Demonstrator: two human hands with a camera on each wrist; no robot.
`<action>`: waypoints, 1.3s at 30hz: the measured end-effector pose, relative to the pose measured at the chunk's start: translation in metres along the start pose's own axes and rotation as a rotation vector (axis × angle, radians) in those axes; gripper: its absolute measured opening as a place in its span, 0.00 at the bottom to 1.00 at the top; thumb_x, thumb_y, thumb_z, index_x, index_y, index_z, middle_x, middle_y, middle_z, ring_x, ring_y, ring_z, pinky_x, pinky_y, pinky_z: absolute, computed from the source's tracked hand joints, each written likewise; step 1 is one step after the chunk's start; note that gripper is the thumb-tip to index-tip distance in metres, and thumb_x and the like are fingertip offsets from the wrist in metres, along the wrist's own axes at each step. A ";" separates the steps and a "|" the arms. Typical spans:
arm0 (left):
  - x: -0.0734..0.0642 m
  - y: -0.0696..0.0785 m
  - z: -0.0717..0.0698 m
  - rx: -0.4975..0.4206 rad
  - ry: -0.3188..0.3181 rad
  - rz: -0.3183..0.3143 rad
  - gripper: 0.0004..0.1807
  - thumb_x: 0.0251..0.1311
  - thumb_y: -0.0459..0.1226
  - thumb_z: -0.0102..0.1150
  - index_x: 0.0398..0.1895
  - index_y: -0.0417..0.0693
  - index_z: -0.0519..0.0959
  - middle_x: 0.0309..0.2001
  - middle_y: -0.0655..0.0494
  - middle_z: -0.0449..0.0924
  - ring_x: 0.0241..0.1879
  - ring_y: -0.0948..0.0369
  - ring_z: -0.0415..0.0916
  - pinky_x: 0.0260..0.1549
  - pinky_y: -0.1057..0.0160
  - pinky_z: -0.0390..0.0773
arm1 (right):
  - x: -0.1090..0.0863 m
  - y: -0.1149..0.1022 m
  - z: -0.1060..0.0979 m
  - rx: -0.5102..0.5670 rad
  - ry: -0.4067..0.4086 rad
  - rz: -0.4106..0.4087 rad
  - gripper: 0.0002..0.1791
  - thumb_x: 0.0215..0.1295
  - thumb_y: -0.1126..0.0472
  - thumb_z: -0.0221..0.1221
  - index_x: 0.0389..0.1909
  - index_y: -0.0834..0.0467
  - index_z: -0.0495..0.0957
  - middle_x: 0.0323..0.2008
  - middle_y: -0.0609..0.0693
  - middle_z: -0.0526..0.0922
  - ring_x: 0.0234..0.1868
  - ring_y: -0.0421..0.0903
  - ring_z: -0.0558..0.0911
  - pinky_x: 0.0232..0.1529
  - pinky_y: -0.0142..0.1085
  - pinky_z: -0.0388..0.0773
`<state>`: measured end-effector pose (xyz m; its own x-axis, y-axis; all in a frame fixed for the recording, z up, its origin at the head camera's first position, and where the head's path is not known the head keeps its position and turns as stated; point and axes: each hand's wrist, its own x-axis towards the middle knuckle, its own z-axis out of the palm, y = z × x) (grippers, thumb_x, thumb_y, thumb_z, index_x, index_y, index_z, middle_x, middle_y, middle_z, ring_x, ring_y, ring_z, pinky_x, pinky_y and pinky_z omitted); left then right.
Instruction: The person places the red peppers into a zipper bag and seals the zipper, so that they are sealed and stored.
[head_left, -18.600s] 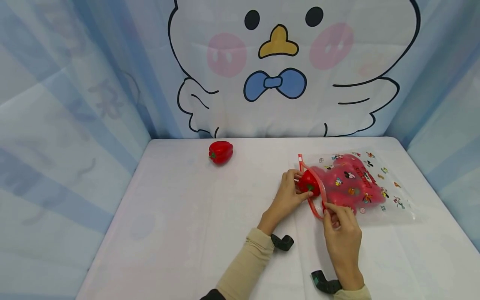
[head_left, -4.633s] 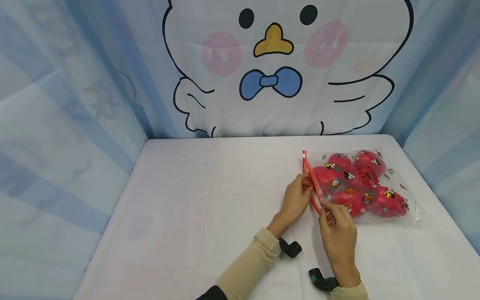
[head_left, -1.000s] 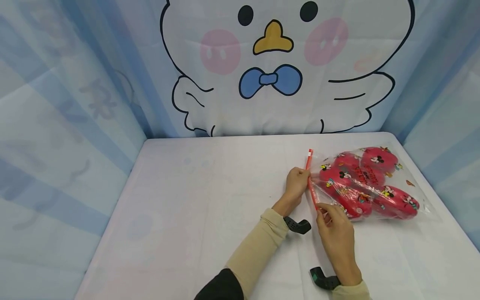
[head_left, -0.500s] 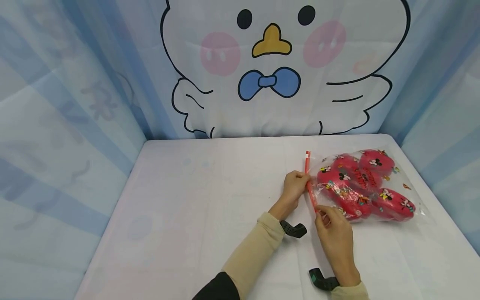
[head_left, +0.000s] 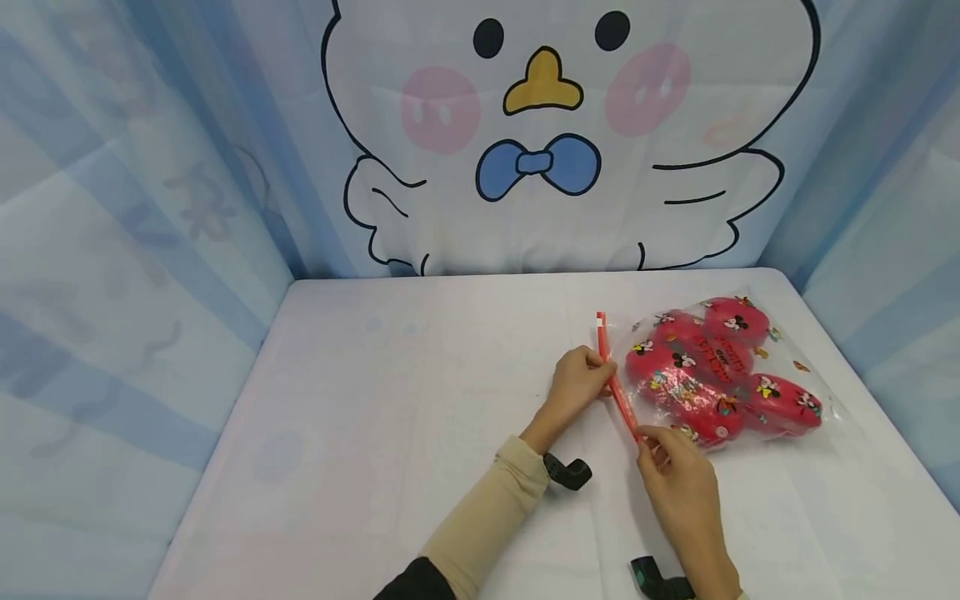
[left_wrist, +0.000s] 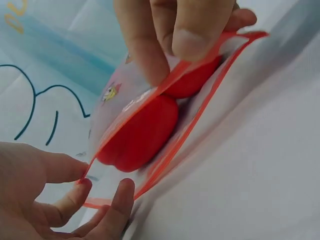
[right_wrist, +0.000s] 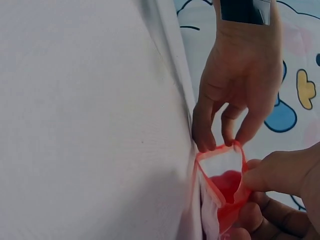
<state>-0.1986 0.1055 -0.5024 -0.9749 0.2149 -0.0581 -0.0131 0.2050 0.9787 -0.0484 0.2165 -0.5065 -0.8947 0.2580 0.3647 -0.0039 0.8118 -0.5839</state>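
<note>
A clear cartoon-printed zip bag (head_left: pixel 705 362) with a red zip edge (head_left: pixel 622 404) lies at the right of the table. Several red bell peppers (left_wrist: pixel 142 135) bulge inside it. My left hand (head_left: pixel 573 387) pinches the zip edge near its upper part, thumb and fingertips on the red strip. Lower on the same edge, my right hand (head_left: pixel 682 483) pinches it between thumb and fingers. Both wrist views show the bag's mouth (right_wrist: pixel 222 165) parted between the hands, peppers visible just inside.
The white table (head_left: pixel 337 433) spreads out to the left of the bag. Behind it hangs a curtain (head_left: pixel 555 225) with a cartoon bird, and blue curtains (head_left: pixel 127 333) flank the sides. A black wrist camera (head_left: pixel 567 472) sits beside my left wrist.
Earlier, my left hand held one pepper at the bag's mouth and another lay on the table; both left those spots. Over the last half second, hands and bag shifted slightly left.
</note>
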 end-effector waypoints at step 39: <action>0.045 -0.008 -0.056 0.073 0.068 -0.017 0.09 0.68 0.37 0.64 0.35 0.40 0.88 0.27 0.47 0.86 0.19 0.66 0.75 0.18 0.73 0.74 | -0.009 0.021 -0.016 -0.059 0.014 -0.007 0.12 0.59 0.72 0.69 0.43 0.57 0.88 0.31 0.50 0.83 0.29 0.38 0.72 0.27 0.29 0.67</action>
<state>-0.2546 0.0601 -0.5022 -0.9875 0.1462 -0.0585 -0.0157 0.2778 0.9605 -0.0331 0.2401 -0.5102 -0.8884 0.2592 0.3788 0.0167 0.8430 -0.5377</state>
